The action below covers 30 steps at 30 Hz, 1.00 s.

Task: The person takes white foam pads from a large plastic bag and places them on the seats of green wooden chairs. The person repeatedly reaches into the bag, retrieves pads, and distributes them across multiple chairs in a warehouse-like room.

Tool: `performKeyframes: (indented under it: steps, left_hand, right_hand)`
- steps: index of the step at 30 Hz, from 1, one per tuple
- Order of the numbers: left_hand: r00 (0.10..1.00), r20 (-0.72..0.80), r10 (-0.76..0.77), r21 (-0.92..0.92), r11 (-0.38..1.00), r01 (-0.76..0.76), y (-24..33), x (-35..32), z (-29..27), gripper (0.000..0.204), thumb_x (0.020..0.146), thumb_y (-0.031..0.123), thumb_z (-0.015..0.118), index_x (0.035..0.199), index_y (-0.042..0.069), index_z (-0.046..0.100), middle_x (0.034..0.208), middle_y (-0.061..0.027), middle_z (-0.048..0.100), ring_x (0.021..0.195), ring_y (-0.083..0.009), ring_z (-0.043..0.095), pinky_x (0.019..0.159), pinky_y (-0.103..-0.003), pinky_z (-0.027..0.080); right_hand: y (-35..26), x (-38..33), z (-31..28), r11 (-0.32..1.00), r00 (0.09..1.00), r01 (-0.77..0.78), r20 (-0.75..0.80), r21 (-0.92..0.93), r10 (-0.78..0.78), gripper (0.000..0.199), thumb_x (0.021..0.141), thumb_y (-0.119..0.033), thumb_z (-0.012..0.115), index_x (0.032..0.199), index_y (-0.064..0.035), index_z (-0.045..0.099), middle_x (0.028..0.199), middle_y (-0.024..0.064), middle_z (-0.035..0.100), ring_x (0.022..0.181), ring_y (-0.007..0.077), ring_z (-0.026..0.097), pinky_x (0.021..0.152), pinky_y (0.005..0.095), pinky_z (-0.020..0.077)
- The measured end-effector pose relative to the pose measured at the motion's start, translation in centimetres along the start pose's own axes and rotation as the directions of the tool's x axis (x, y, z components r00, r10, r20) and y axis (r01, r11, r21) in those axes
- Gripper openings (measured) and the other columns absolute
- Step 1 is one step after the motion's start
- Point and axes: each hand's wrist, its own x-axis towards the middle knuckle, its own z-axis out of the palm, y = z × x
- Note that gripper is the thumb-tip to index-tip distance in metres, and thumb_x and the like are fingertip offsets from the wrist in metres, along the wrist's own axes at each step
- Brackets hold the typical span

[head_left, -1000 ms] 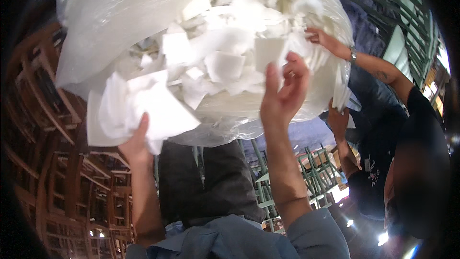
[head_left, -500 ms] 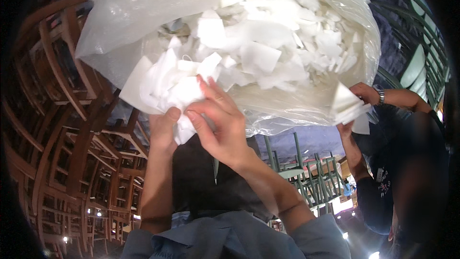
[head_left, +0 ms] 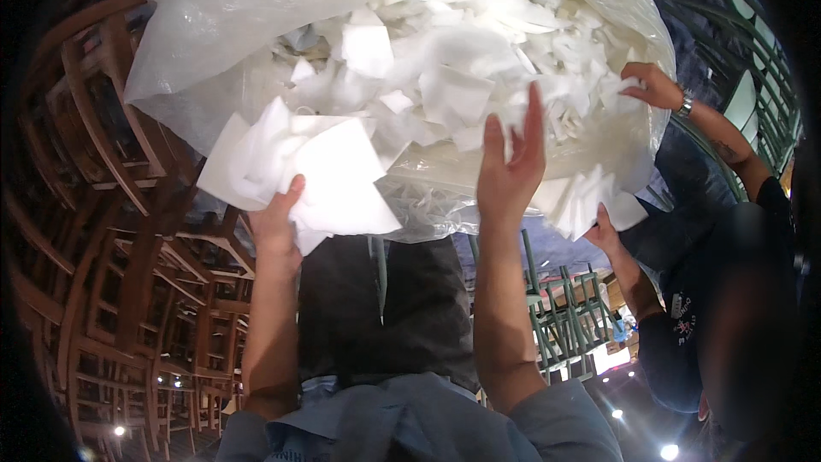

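My left hand [head_left: 278, 214] grips a loose stack of white foam-like sheets [head_left: 338, 175], its thumb on top and the sheets fanned out unevenly. Over the front rim of a large clear plastic bag [head_left: 214, 17], my right hand [head_left: 513, 158] is raised with fingers apart and nothing in it. Inside the bag lies a heap of white sheet pieces and scraps [head_left: 457, 94], some flat and square, others crumpled. Whether they are foam or soft padding, I cannot tell.
At the right, a co-worker holds a fanned bunch of white sheets [head_left: 581, 201] in one hand and reaches into the bag with the other hand [head_left: 654, 85]. Stacked brown wooden chairs [head_left: 128, 180] stand at the left. Green chairs [head_left: 564, 316] stand behind and at the right.
My right hand has left the stack and moved right, opening over the bag's edge. The sheets in my left hand now lie flatter. The co-worker's upper hand has moved up into the bag.
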Motion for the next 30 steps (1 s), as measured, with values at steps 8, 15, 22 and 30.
performKeyframes:
  steps: [8, 15, 22, 30]
  left_hand:
    - [0.996, -0.01, 0.084, -0.062, 0.994, -0.085, -1.4, 0.4, -1.7, 0.082, 0.088, 0.005, 0.079, 0.158, -0.001, 0.037, 0.147, -0.018, 0.056, 0.128, -0.0324, 0.062, 0.108, -0.046, 0.053]
    - [0.992, -0.126, -0.004, -0.115, 0.993, -0.011, 0.1, 1.9, -3.5, 0.078, 0.088, -0.007, 0.078, 0.157, -0.001, 0.04, 0.148, -0.0163, 0.057, 0.131, -0.0299, 0.059, 0.109, -0.043, 0.052]
    - [0.951, -0.143, 0.274, 0.247, 0.94, -0.234, 0.3, 1.8, -0.1, 0.083, 0.084, -0.007, 0.082, 0.155, -0.007, 0.04, 0.149, -0.0182, 0.056, 0.131, -0.0299, 0.06, 0.114, -0.041, 0.049]
    - [0.973, 0.129, 0.19, -0.017, 0.982, -0.19, 1.4, 0.5, 1.1, 0.073, 0.092, 0.011, 0.077, 0.155, -0.004, 0.042, 0.147, -0.0152, 0.058, 0.131, -0.027, 0.061, 0.112, -0.04, 0.049]
  right_hand:
    - [5.8, 2.5, 1.2, 0.907, 0.965, 0.157, 0.256, -0.39, -0.057, 0.044, 0.088, -0.031, 0.083, 0.122, -0.0086, 0.066, 0.133, 0.0173, 0.068, 0.133, 0.0411, 0.056, 0.116, 0.0527, 0.0396]
    - [0.1, 1.4, -3.4, 0.678, 0.953, -0.207, -0.013, 0.705, 0.304, 0.029, 0.109, -0.021, 0.064, 0.131, -0.0117, 0.048, 0.104, 0.007, 0.066, 0.096, 0.0108, 0.06, 0.079, 0.0252, 0.0495]
    - [-1.4, -1.2, 1.5, 0.929, 0.994, 0.064, -0.103, 0.365, -0.028, 0.033, 0.108, -0.009, 0.059, 0.137, -0.0117, 0.044, 0.111, 0.0125, 0.065, 0.093, 0.0181, 0.064, 0.075, 0.029, 0.0532]
    - [-5.0, -7.4, 6.6, 0.897, 0.779, 0.4, 0.447, 0.188, -0.44, 0.049, 0.078, 0.005, 0.07, 0.123, -0.0134, 0.072, 0.118, 0.0114, 0.067, 0.081, 0.027, 0.071, 0.071, 0.0344, 0.0585]
